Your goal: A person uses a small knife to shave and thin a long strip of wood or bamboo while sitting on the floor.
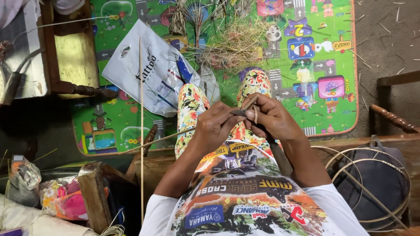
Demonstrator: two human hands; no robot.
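I sit with both hands together over my lap, above legs in bright patterned trousers (pixel 191 102). My left hand (pixel 213 126) pinches a thin pale cane strip (pixel 164 138) that runs off down to the left. My right hand (pixel 273 117) grips a knife (pixel 280 159); its dark handle points back toward my body and its blade meets the strip between the two hands. A short end of the strip curls over my right fingers.
A colourful play mat (pixel 306 65) covers the floor ahead, with a white plastic bag (pixel 148 70) and a heap of dried fibres (pixel 236 43) on it. A long thin stick (pixel 141 109) stands upright at left. Cane hoops (pixel 372 183) lie on a dark bag at right. Wooden furniture (pixel 74 57) stands at left.
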